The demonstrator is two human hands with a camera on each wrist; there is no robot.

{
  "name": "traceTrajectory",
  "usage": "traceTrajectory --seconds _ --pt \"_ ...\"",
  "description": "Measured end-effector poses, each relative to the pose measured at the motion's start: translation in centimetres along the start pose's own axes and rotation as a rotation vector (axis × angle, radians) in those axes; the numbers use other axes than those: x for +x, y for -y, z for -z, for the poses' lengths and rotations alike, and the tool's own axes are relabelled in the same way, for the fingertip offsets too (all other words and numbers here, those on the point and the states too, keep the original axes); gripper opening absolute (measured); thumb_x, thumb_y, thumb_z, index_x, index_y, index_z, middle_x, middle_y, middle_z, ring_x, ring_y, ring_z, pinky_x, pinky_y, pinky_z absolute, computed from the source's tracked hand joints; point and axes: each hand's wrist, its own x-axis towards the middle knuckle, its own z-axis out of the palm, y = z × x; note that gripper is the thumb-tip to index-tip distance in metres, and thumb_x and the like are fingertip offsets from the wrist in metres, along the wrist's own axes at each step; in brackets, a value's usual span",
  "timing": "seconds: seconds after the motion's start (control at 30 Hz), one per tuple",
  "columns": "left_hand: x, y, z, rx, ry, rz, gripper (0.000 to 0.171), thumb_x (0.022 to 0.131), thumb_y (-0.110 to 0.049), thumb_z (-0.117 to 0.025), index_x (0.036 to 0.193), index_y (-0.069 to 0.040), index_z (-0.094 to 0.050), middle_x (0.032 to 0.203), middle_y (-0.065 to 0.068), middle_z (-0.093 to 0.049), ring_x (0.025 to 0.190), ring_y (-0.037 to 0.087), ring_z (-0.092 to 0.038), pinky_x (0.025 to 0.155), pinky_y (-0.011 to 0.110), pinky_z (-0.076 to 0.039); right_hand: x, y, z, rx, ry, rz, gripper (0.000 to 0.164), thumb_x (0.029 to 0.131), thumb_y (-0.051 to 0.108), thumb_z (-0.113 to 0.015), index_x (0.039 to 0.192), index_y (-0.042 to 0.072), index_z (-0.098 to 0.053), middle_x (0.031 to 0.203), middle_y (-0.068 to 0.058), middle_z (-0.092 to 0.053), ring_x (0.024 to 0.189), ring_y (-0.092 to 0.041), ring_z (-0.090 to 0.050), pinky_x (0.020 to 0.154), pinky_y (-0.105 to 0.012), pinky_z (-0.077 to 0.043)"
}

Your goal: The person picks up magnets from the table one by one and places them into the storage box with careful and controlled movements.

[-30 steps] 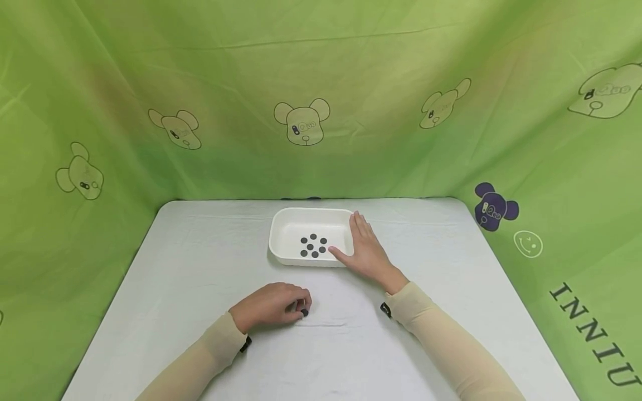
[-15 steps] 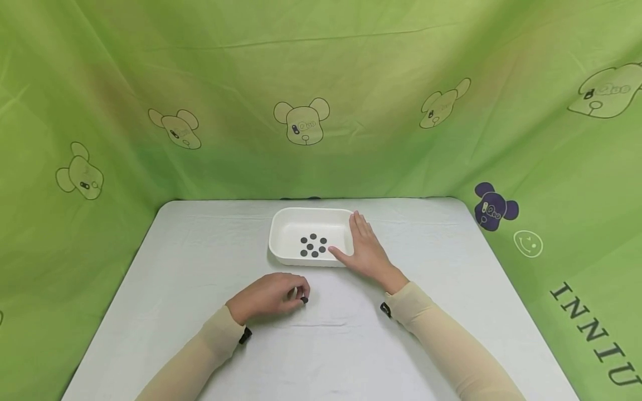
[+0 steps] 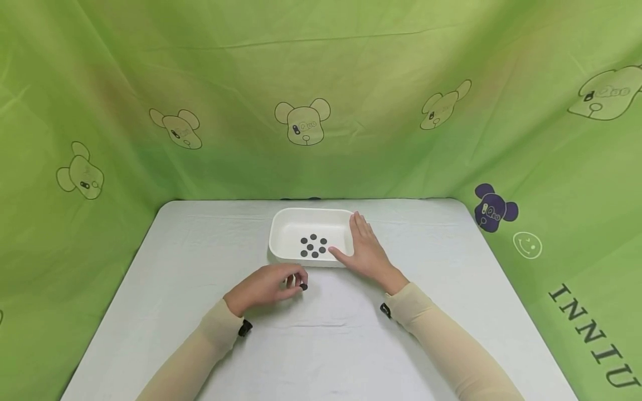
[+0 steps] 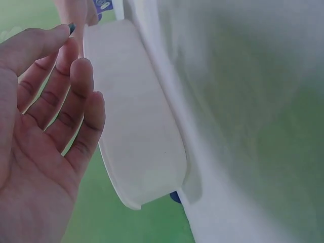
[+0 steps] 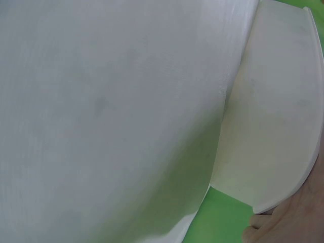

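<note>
My left hand [image 3: 261, 287] pinches a small dark round disc [image 3: 304, 287] between thumb and fingertip, just in front of the white tray [image 3: 277, 228]. In the left wrist view the disc's edge [image 4: 72, 28] peeks out at the fingertips, the other fingers loosely bent beside the tray's outer wall [image 4: 136, 111]. Several similar discs [image 3: 310, 247] lie spaced apart in a cluster on the tray's floor. My right hand [image 3: 370, 254] rests on the tray's right end, fingers straight along the rim and thumb spread over the front corner.
The tray stands toward the back of a table covered in white cloth [image 3: 321, 356]. A green curtain [image 3: 351, 167] printed with bear heads rises behind and on both sides. Black straps [image 3: 245, 328] show at both cuffs.
My left hand has moved forward over the table toward the tray's front side, carrying the disc. The right hand, the tray and the discs inside have stayed in place.
</note>
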Motion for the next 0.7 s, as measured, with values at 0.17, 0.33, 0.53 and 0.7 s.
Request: traceTrajectory --seconds 0.17,0.33,0.53,0.7 --pt "0.2 0.2 0.6 -0.023 -0.038 0.003 0.014 0.103 -0.011 -0.072 0.112 -0.020 -0.069 0.105 -0.008 -0.073 0.091 0.009 -0.065 0.082 0.027 -0.059 0.0 0.0 0.0 -0.002 0.008 -0.008 0.116 0.099 0.071 -0.058 0.169 -0.005 -0.007 0.179 -0.023 -0.004 0.166 -0.038 -0.007 0.136 -0.045 -0.007" --pt "0.8 0.5 1.0 -0.025 -0.072 0.006 0.016 0.101 -0.008 -0.075 0.112 -0.018 -0.069 0.104 -0.007 -0.073 0.089 0.007 -0.064 0.082 0.027 -0.060 -0.1 0.1 0.2 0.000 0.009 -0.010 0.116 0.099 0.071 -0.058 0.169 -0.005 -0.007 0.179 -0.023 -0.004 0.166 -0.036 -0.005 0.136 -0.046 -0.007" --pt "1.5 0.9 1.4 -0.044 -0.126 0.018 0.015 0.101 -0.011 -0.076 0.113 -0.018 -0.068 0.103 -0.009 -0.071 0.088 0.006 -0.062 0.080 0.028 -0.059 -0.2 0.3 0.3 0.003 0.003 -0.007 0.116 0.099 0.070 -0.061 0.169 -0.006 -0.008 0.179 -0.022 -0.002 0.166 -0.039 -0.007 0.136 -0.048 -0.008" --pt "2.0 1.3 1.7 -0.064 -0.164 0.016 0.015 0.102 -0.010 -0.075 0.113 -0.017 -0.068 0.105 -0.009 -0.071 0.089 0.007 -0.062 0.081 0.027 -0.059 -0.2 0.3 0.3 0.001 -0.002 0.001 0.116 0.098 0.069 -0.061 0.168 -0.008 -0.010 0.178 -0.024 -0.003 0.165 -0.042 -0.008 0.136 -0.049 -0.009"
